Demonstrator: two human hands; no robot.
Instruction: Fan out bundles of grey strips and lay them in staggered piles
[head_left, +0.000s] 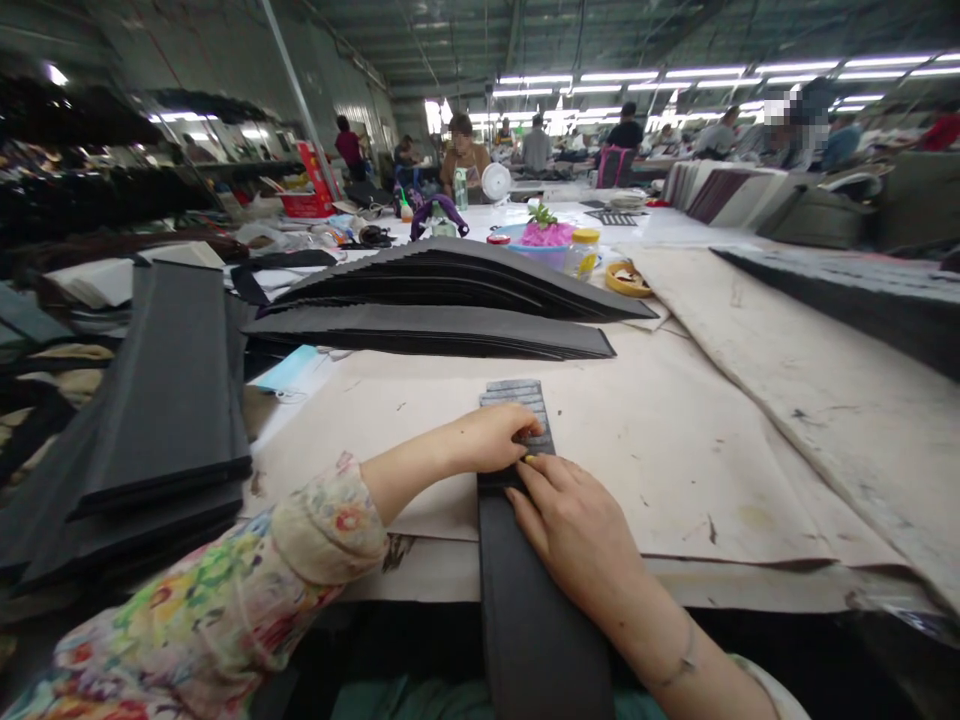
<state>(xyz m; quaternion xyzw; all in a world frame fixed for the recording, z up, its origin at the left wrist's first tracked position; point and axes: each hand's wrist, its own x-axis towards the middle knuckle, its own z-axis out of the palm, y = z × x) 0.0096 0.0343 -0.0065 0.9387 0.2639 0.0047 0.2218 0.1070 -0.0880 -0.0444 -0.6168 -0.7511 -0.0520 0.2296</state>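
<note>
A long dark grey fabric panel (536,620) runs from the table's front edge towards me and hangs over it. At its far end lies a stack of short grey ribbed strips (514,393), with edges stepped one behind another. My left hand (491,438) is closed, its fingers curled down over these strips; what its fingertips pinch is partly hidden. My right hand (574,515) lies on the panel's right side, fingers stretched towards the left fingertips and thumb apart on the panel. A small yellow spot shows at its index fingertip.
Behind my hands lie fanned piles of dark grey panels (442,325). More panels (161,370) are stacked at left. A blue face mask (289,368), yellow-lidded jar (583,253), yellow bowl (628,280) and white fan (496,182) are farther back. Several people work in the background.
</note>
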